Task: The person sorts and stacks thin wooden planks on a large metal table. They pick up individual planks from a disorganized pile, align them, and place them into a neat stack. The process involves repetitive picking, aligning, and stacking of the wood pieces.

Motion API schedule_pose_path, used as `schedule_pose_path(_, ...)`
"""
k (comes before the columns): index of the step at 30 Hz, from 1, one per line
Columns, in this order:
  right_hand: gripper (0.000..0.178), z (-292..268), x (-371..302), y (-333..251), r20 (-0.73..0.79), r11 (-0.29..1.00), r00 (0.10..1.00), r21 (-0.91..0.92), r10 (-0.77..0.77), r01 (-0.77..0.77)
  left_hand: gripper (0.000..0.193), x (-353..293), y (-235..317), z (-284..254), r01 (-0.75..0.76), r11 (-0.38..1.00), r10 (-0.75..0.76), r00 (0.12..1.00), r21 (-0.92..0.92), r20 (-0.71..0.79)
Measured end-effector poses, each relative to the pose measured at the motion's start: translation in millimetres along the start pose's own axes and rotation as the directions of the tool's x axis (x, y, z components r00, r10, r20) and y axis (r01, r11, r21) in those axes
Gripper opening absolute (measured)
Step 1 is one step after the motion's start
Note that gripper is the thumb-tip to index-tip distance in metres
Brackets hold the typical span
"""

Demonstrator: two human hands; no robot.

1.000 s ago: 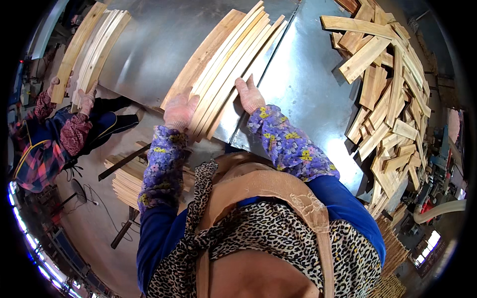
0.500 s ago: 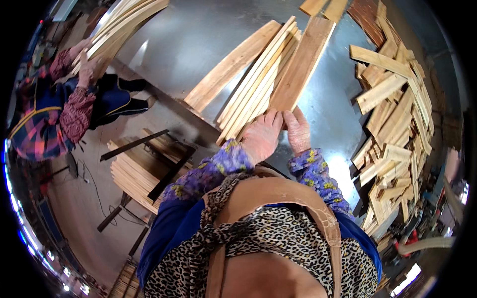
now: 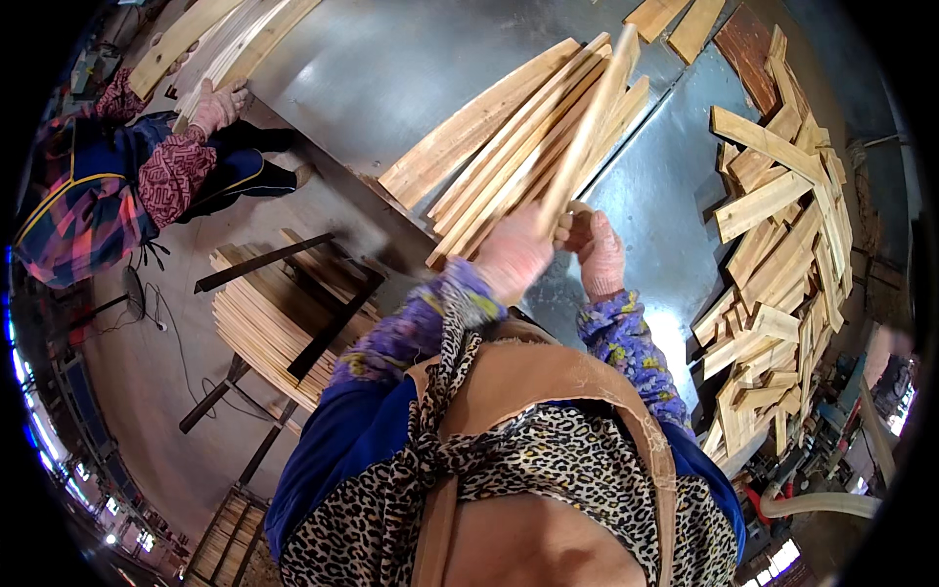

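Note:
My left hand (image 3: 515,256), in a pale pinkish glove, is closed round the near end of a long wooden board (image 3: 593,127). The board is turned up on its narrow edge and slants away from me over a row of boards. Close against the same end, my right hand (image 3: 600,256) has its fingers bent in; its fingertips are shadowed, and their contact with the board is partly hidden. Beneath and left of the held board, several narrow boards (image 3: 518,147) lean side by side on the metal table (image 3: 342,93). A wider board (image 3: 469,122) lies flat at their left.
A heap of short wood pieces (image 3: 782,235) covers the table's right side. At the left, a co-worker (image 3: 93,210) handles long boards (image 3: 259,44). A dark metal rack (image 3: 333,328) with stacked boards stands left of me. Two boards (image 3: 696,29) lie at the far edge.
The held board has gone from lying flat to standing on its edge, showing more boards beneath it. My right hand has shifted slightly right. The co-worker's hands have moved apart.

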State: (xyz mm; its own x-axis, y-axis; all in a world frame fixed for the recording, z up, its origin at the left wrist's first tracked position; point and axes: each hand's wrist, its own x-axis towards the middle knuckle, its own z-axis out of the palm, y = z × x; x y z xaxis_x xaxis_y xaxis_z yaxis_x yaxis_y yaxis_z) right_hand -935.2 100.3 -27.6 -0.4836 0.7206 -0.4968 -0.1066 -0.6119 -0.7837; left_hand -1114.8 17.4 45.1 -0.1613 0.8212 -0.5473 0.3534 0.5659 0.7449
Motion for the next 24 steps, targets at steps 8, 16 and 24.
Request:
schedule_pose_path(8,0.086,-10,63,41,-0.303,0.889,0.952,-0.425,0.035,-0.168,0.055,36,-94,-223,0.079,0.997,-0.071,0.964,0.018,-0.258)
schedule_pose_path(16,0.079,-23,78,30,-0.247,0.888,0.963,-0.411,0.107,-0.204,0.068,87,-92,-207,0.109,0.533,0.137,0.967,0.839,-0.213)
schedule_pose_path(24,0.074,-30,78,22,-0.159,0.885,0.981,-0.435,0.109,-0.168,0.067,60,-73,-109,-0.005,0.985,-0.007,0.998,-0.173,-0.067)
